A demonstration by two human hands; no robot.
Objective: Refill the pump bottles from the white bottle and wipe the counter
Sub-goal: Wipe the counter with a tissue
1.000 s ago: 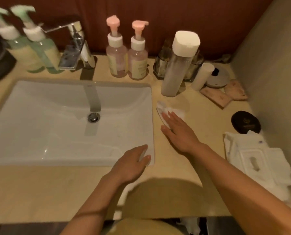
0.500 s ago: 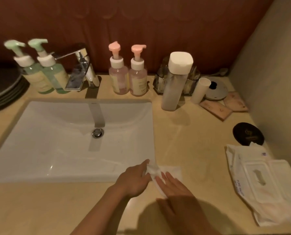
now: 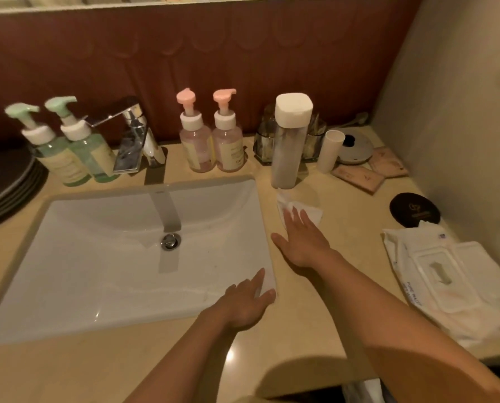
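Observation:
My right hand [image 3: 302, 239] lies flat with straight fingers on a white wet wipe [image 3: 307, 210], pressing it onto the beige counter [image 3: 344, 228] just in front of the tall white-capped bottle [image 3: 289, 141]. My left hand [image 3: 247, 303] rests open on the sink's front right corner. Two pink pump bottles [image 3: 211, 135] stand behind the sink, right of the tap. Two green pump bottles [image 3: 65, 141] stand to the tap's left.
The white sink [image 3: 97, 257] with its chrome tap [image 3: 135, 135] fills the left. A wet-wipe pack [image 3: 443, 283] lies at the right edge, a black round coaster [image 3: 414, 210] behind it. A small white cup [image 3: 330, 151], sachets [image 3: 359, 175] and a glass holder [image 3: 267, 141] sit at the back right.
My right hand slid the wipe from the counter's front edge away from me, up to the foot of the white bottle. My left hand let go of the wipe and stayed on the sink corner.

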